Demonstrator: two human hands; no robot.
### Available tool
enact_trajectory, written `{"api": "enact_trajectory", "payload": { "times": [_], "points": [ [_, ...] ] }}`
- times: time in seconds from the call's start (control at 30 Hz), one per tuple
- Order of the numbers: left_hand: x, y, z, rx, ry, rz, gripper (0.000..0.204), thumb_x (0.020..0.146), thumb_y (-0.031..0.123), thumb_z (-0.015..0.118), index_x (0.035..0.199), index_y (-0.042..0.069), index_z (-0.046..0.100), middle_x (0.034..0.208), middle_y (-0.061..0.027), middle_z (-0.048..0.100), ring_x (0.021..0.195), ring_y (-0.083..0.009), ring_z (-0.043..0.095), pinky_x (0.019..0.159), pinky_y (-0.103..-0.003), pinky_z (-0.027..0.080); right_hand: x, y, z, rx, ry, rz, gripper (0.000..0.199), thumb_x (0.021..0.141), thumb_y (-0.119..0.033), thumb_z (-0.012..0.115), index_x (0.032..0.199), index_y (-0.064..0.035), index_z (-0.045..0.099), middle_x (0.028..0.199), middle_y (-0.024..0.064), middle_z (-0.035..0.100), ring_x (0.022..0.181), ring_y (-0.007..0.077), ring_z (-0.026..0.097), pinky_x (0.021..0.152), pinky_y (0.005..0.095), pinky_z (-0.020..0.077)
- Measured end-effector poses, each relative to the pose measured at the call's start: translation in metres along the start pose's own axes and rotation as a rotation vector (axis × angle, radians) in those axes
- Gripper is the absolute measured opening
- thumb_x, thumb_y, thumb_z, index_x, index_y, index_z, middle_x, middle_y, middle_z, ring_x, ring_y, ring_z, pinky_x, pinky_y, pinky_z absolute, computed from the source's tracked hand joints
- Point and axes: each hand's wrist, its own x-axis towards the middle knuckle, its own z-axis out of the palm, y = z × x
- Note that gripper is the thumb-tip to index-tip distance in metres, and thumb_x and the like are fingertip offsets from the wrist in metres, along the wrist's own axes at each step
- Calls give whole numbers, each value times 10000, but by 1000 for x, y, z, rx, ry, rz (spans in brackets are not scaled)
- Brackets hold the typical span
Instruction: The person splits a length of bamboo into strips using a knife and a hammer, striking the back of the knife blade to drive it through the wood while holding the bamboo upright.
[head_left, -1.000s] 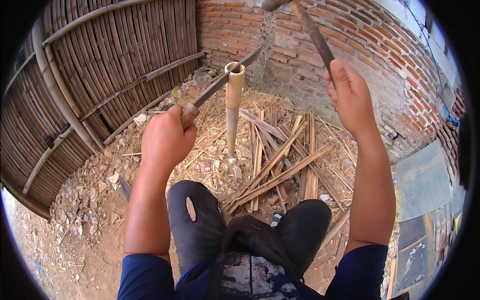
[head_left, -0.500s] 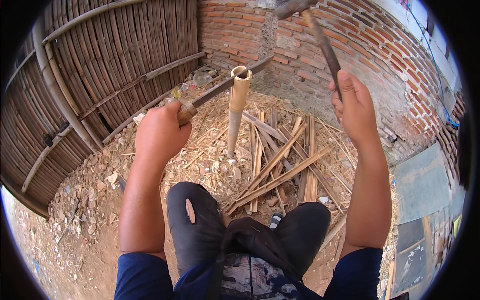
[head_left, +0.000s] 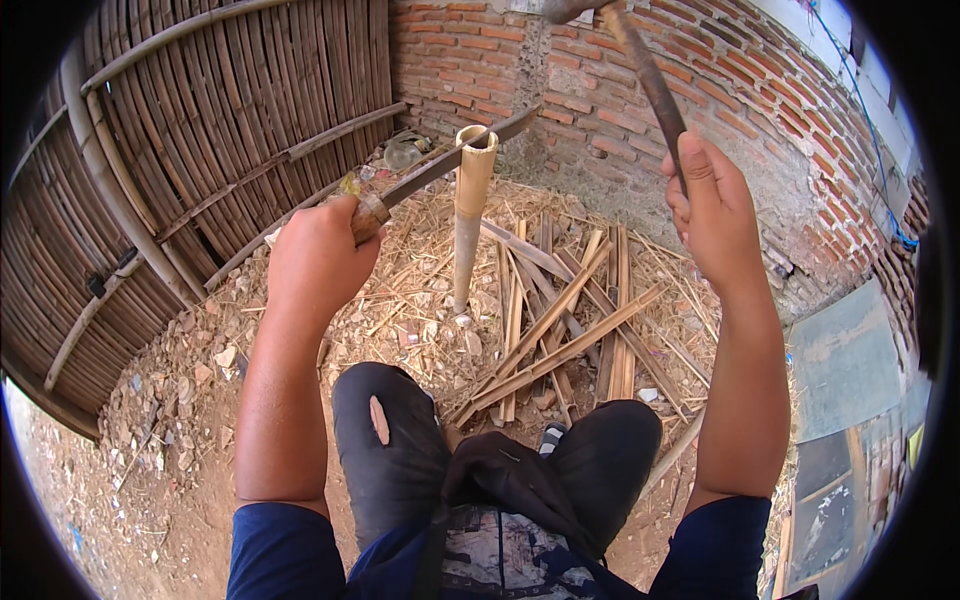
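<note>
A bamboo pole (head_left: 470, 215) stands upright on the littered ground in front of me, its hollow top end facing up. Across that top rests the blade of a machete (head_left: 425, 175). My left hand (head_left: 315, 247) is closed round the machete's wooden handle, left of the pole. Raised at the right, my right hand (head_left: 712, 205) grips the dark handle of a hammer (head_left: 645, 75). The hammer's head is at the upper edge of the view, above and to the right of the blade, apart from it.
Split bamboo strips (head_left: 570, 330) lie in a crossed heap right of the pole. A bamboo slat fence (head_left: 240, 130) stands at the left, a brick wall (head_left: 620, 110) behind and to the right. Grey sheets (head_left: 845, 370) lean at the far right. Rubble and straw cover the ground.
The hammer has risen slightly, its head now partly cut off by the upper edge. The machete and pole top sit a little further left and higher in the view.
</note>
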Motion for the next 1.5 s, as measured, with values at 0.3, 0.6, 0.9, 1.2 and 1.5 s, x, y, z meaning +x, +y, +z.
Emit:
{"api": "enact_trajectory", "payload": {
  "times": [0.3,0.6,0.9,1.2,1.5],
  "points": [
    [1,-3,1,-1,21,22,308,847,287,782,950,13,688,849,-217,713,845,-424,684,745,-488,534,-1,12,29,-480,-168,-38,574,1094,-516,411,937,2,601,679,137,552,637,297,562,639,413,456],
    [-2,3,3,15,14,26,293,845,282,780,952,22,695,851,-202,722,855,-413,690,755,-486,540,0,21,25,-269,130,-140,574,1097,-525,400,956,-6,601,693,112,585,643,250,574,639,388,463],
    [-4,-3,1,7,17,19,279,841,260,777,936,13,688,844,-206,716,852,-418,684,750,-487,536,19,-2,-7,-16,41,25,556,1084,-557,419,961,-39,578,665,24,532,605,137,512,589,324,439],
    [-4,-2,-2,36,18,20,275,841,260,773,948,21,690,842,-212,710,842,-417,680,748,-492,533,7,36,32,-373,-132,-75,486,1100,-498,432,960,-55,578,704,16,525,622,126,502,600,313,436],
    [-9,-1,-3,23,5,22,281,841,259,772,973,21,701,854,-209,716,857,-416,686,756,-490,536,-3,51,45,-327,11,-113,603,1078,-578,404,959,-12,575,722,118,574,660,301,565,654,435,470]
  ]
}}
